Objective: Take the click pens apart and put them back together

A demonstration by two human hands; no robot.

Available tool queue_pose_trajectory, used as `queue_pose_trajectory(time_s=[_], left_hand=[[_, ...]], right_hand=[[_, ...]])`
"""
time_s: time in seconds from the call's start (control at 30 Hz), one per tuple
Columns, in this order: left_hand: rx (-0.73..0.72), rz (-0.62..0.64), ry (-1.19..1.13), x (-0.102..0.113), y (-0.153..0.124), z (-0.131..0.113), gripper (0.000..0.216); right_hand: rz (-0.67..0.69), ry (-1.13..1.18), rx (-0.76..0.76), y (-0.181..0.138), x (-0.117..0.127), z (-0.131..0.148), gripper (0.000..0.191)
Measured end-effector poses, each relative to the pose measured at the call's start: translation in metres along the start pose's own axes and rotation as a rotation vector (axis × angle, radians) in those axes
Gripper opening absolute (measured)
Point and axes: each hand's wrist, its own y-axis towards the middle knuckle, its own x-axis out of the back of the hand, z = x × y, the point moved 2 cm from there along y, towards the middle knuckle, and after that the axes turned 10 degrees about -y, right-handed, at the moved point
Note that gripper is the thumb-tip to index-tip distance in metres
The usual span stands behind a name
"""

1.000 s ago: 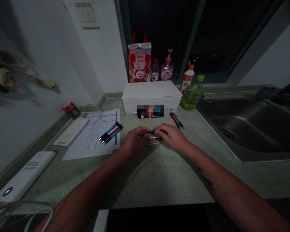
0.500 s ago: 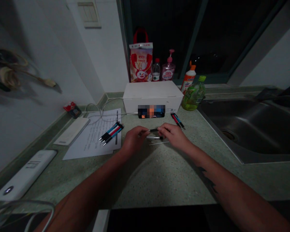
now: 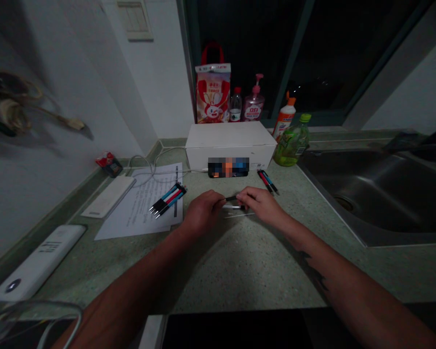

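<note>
Both hands meet over the middle of the speckled green counter (image 3: 240, 261). My left hand (image 3: 200, 212) is closed, pinching one end of a dark pen (image 3: 231, 198). My right hand (image 3: 260, 205) is closed on the pen's other end. Just below them a light pen part (image 3: 234, 207) and a thin refill (image 3: 240, 215) lie on the counter. A bundle of several blue, red and black pens (image 3: 166, 200) rests on a printed sheet of paper (image 3: 141, 213) to the left. Two more pens (image 3: 268, 182) lie to the right of the hands.
A white box (image 3: 228, 140) with a phone (image 3: 228, 167) leaning on it stands behind the hands. Bottles and a red bag (image 3: 212, 94) line the window sill. A steel sink (image 3: 378, 194) lies at the right. A white power bank (image 3: 36, 264), a notebook (image 3: 107, 197) and a cable (image 3: 145, 167) are at the left.
The two hands have stayed together over the pen, with the fingers shifting slightly; they spread a little and closed in again. Nothing else has moved.
</note>
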Motion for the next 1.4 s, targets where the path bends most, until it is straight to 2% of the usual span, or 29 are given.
queue_pose_trajectory(time_s=[0.07, 0.13, 0.27, 0.37, 0.43, 0.53, 0.6, 0.67, 0.8, 0.97, 1.03, 1.13, 1.27, 1.4], left_hand=[[0.022, -0.009, -0.016, -0.001, 0.001, 0.002, 0.022], [0.037, -0.016, -0.018, -0.002, 0.001, 0.002, 0.023], [0.036, 0.004, 0.005, -0.002, 0.0, -0.001, 0.022], [0.043, 0.0, -0.002, -0.001, 0.0, -0.002, 0.022], [0.052, -0.009, -0.011, -0.001, 0.0, -0.002, 0.021], [0.054, 0.012, 0.003, -0.001, 0.001, -0.001, 0.021], [0.056, 0.036, 0.024, -0.002, 0.001, 0.0, 0.022], [0.057, 0.053, 0.031, -0.003, 0.0, 0.001, 0.023], [0.062, 0.078, 0.044, -0.004, 0.0, -0.002, 0.025], [0.175, 0.129, 0.186, 0.001, 0.003, -0.003, 0.029], [0.249, 0.159, 0.294, 0.006, 0.005, 0.0, 0.03], [0.29, 0.203, 0.456, 0.012, 0.006, 0.005, 0.031], [0.206, 0.235, 0.544, 0.015, 0.004, 0.007, 0.031], [0.14, 0.171, 0.449, 0.012, 0.0, 0.008, 0.029]], right_hand=[[-0.035, 0.013, 0.022, 0.0, 0.0, 0.001, 0.02], [-0.053, 0.017, 0.017, -0.001, -0.001, 0.002, 0.021], [0.048, 0.024, -0.032, -0.002, -0.007, 0.003, 0.032], [0.015, 0.039, 0.006, -0.003, -0.007, 0.004, 0.02], [-0.008, 0.044, 0.015, -0.003, -0.007, 0.004, 0.029], [0.064, 0.041, -0.006, -0.003, -0.009, 0.003, 0.02], [0.043, 0.034, 0.008, -0.002, -0.009, 0.004, 0.016], [-0.007, 0.03, 0.027, -0.002, -0.008, 0.005, 0.02], [0.042, 0.0, 0.048, -0.002, -0.009, 0.007, 0.015], [-0.115, -0.091, 0.102, -0.001, -0.001, 0.005, 0.015], [-0.074, -0.111, 0.087, -0.001, 0.0, 0.004, 0.014], [0.097, -0.134, 0.085, -0.002, -0.003, 0.007, 0.015], [0.242, -0.152, 0.129, -0.007, -0.011, 0.014, 0.018], [0.296, -0.207, 0.152, -0.01, -0.015, 0.015, 0.021]])
